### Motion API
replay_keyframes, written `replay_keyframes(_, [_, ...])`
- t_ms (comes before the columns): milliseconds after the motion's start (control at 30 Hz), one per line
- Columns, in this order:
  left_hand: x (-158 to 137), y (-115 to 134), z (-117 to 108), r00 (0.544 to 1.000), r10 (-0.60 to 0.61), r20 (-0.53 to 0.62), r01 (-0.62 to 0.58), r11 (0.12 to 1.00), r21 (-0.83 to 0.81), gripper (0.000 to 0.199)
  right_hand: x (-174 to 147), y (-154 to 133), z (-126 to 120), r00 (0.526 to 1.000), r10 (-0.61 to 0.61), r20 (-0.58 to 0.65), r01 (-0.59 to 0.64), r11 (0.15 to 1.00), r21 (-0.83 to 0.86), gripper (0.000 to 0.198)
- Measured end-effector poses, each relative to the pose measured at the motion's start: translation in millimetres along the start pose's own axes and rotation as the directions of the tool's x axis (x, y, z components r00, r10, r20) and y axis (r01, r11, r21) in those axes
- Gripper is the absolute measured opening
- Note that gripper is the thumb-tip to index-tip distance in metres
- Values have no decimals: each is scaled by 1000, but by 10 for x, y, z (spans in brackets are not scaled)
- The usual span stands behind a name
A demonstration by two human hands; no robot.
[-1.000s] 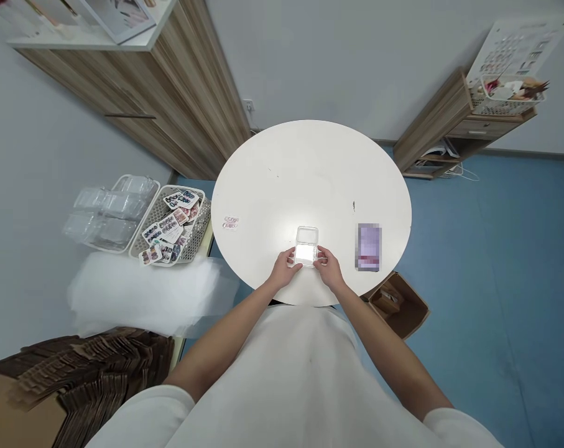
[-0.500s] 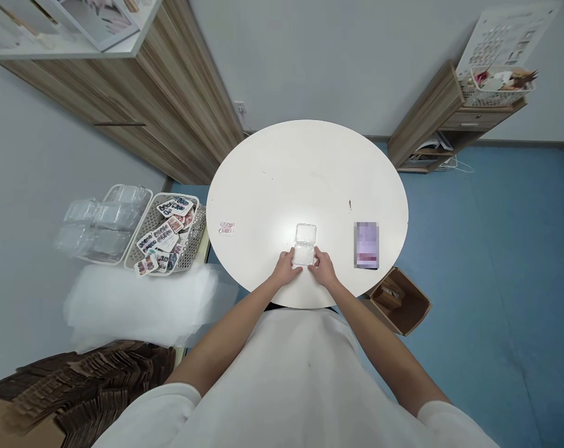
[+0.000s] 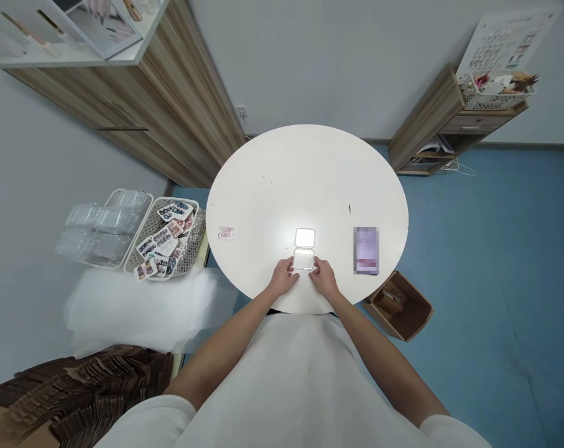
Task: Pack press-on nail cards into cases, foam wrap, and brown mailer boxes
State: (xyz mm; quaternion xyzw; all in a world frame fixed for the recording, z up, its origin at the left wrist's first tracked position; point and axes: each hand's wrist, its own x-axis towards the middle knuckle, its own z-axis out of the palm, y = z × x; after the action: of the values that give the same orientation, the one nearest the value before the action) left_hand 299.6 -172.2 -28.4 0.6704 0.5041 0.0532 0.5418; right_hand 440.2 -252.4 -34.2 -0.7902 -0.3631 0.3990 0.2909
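A clear plastic hinged case (image 3: 304, 259) lies unfolded on the white round table (image 3: 305, 168), its lid side pointing away from me and its near half between my hands. At its left edge, my left hand (image 3: 283, 277) has its fingertips against the case. From the other side, my right hand (image 3: 324, 277) holds the right edge, thumb close to the near corner. Whether anything is inside the transparent case is hard to make out. Farther left on the table lies a small card of pink press-on nails (image 3: 226, 233).
A pixelated purple rectangular item (image 3: 367, 251) lies at the table's right. Below it stands an open cardboard box (image 3: 405, 311). Left of the table are a basket of nail cards (image 3: 198, 231), a tray with clear plastic boxes (image 3: 118, 219), white sheets (image 3: 146, 305) and brown folded cardboard (image 3: 118, 386).
The whole view has shifted slightly. My hands have slid a little toward me along the case's sides, while the case keeps its place on the table.
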Motion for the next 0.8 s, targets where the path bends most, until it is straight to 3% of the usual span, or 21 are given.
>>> replay_keyframes(400, [61, 102, 35, 998, -7, -69, 1, 996, -91, 51, 91, -47, -18, 1000, -10, -19, 10, 999, 33, 58])
replay_keyframes(800, [44, 29, 31, 999, -21, -35, 16, 991, -133, 57, 67, -25, -9, 1000, -16, -14, 17, 999, 41, 61])
